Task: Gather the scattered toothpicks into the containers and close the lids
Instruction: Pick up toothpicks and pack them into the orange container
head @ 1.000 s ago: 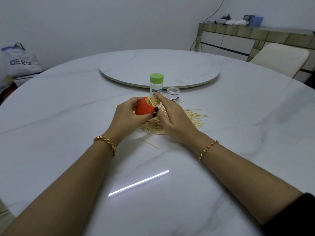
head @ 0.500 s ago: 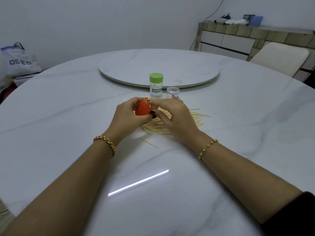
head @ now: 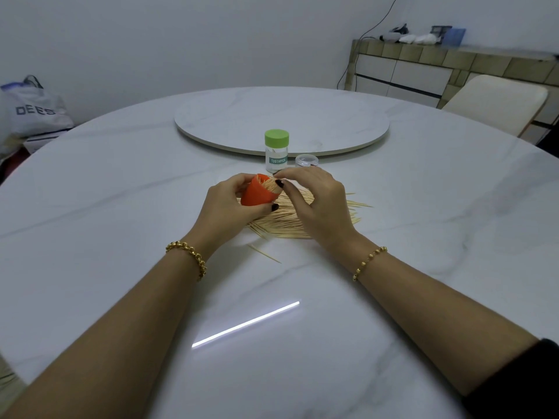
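My left hand (head: 225,207) grips an orange container (head: 257,196), tilted with its open mouth to the right and a bundle of toothpicks sticking out. My right hand (head: 314,204) pinches those toothpick ends at the container's mouth with thumb and forefinger. A pile of loose toothpicks (head: 290,222) lies on the white marble table (head: 121,237) under and right of my hands. One stray toothpick (head: 264,254) lies nearer to me. A clear jar with a green lid (head: 276,151) marked "TOOTHPICK" stands upright behind my hands. A small clear lid (head: 306,161) sits beside it.
A round marble turntable (head: 281,119) fills the table's centre behind the jar. A cream chair (head: 496,104) stands at the far right before a tiled counter (head: 453,65). A white bag (head: 30,110) sits off the table at the left.
My right hand moved from lying over the pile up to the orange container's mouth and now pinches the toothpick ends there. The container's mouth has turned more towards the camera.
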A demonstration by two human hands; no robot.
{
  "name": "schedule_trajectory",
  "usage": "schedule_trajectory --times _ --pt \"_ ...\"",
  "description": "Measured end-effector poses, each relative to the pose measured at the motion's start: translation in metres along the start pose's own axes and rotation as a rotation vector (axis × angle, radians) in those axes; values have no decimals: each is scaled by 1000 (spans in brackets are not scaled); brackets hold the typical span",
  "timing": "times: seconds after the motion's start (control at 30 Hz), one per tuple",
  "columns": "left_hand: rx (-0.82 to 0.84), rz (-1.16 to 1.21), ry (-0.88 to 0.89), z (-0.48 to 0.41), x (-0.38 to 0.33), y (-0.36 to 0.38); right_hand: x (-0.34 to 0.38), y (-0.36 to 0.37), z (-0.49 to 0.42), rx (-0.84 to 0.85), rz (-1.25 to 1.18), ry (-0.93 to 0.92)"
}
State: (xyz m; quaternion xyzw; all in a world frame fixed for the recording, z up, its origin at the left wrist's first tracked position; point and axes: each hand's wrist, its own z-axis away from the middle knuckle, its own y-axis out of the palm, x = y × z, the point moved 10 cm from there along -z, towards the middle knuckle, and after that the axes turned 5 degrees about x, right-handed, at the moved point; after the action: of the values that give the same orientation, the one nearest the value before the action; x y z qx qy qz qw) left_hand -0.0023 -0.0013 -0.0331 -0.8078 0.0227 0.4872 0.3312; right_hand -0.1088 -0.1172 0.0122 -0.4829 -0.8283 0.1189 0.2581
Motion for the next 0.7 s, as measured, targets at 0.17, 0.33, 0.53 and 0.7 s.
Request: schedule_trajectory --times 0.17,0.33,0.53,0.7 --pt "3 13 -4 0 -1 0 -9 -8 0 -71 -52 76" --pt "4 21 0 2 -4 2 -18 6 2 50 -57 167" --pt "-24 45 -5 3 -6 -3 -10 25 6 246 -80 170" --pt "-36 50 -18 3 -4 -4 -5 47 11 416 10 135"
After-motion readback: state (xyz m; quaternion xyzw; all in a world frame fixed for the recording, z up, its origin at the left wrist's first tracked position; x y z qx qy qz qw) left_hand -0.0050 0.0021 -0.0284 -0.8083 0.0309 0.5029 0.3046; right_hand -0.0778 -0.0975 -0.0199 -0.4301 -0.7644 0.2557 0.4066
